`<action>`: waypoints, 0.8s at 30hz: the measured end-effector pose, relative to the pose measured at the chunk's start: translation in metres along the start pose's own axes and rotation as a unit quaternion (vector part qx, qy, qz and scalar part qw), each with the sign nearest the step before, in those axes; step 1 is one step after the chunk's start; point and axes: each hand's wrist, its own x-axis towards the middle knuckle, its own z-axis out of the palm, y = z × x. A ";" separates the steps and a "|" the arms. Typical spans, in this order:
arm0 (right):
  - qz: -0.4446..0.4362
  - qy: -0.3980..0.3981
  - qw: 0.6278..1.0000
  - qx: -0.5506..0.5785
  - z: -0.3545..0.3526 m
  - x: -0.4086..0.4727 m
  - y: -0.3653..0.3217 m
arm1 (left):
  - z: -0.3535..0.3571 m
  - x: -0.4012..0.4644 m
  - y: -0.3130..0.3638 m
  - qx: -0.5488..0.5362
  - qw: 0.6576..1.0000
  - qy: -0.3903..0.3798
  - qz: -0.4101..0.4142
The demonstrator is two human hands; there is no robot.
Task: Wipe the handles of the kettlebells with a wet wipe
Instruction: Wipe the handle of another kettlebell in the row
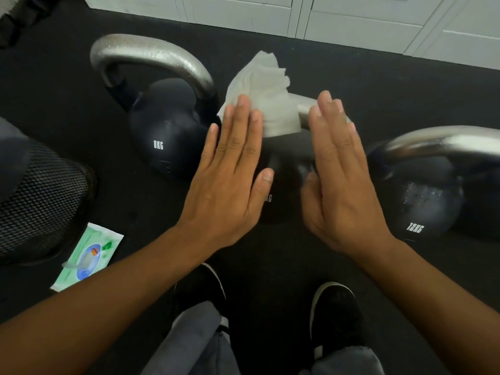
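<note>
Three black kettlebells with silver handles stand in a row on the dark floor. The 8KG kettlebell point(167, 131) is on the left, the 12KG kettlebell point(427, 201) on the right. A middle kettlebell point(286, 182) lies mostly hidden behind my hands. A white wet wipe point(267, 93) is draped over the middle handle point(305, 112). My left hand point(230, 174) is flat with straight fingers, its fingertips over the wipe's lower left edge. My right hand point(341, 180) is flat too, fingers straight, held over the handle's right part. Neither hand grips anything.
A green and white pack of wet wipes point(88, 257) lies on the floor at the lower left. A black mesh item point(40, 204) sits at the left edge. My two black shoes point(334, 318) stand below the hands. White cabinet panels point(351, 20) line the far side.
</note>
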 end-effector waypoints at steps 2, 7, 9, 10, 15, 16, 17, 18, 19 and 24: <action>0.000 -0.003 1.000 -0.027 0.003 0.001 -0.001 | -0.001 0.002 0.006 -0.006 1.000 0.000 0.019; 0.035 0.010 0.998 -0.053 0.010 0.002 -0.003 | 0.008 0.009 0.018 0.075 0.996 0.011 0.047; 0.039 0.013 0.998 -0.055 0.010 0.002 -0.005 | 0.012 0.007 0.013 0.108 0.994 0.014 0.032; 0.038 0.015 0.998 -0.056 0.010 0.002 -0.006 | 0.013 0.005 0.011 0.110 0.994 0.014 0.023; 0.043 0.018 0.997 -0.067 0.011 0.003 -0.009 | 0.019 -0.005 -0.003 0.084 0.996 -0.001 -0.042; 0.043 0.020 0.996 -0.071 0.012 0.002 -0.010 | 0.019 -0.006 -0.004 0.071 0.996 -0.002 -0.049; 0.043 0.023 0.996 -0.074 0.012 0.002 -0.011 | 0.019 -0.005 -0.002 0.057 0.997 0.001 -0.051; 0.044 0.026 0.996 -0.075 0.012 0.002 -0.011 | 0.019 -0.003 0.002 0.046 0.998 0.008 -0.044; 0.045 0.027 0.996 -0.076 0.012 0.003 -0.011 | 0.019 0.000 0.008 0.039 0.999 0.016 -0.030; 0.042 0.032 0.993 -0.107 0.016 0.002 -0.007 | 0.020 0.011 0.017 0.065 0.996 0.045 0.036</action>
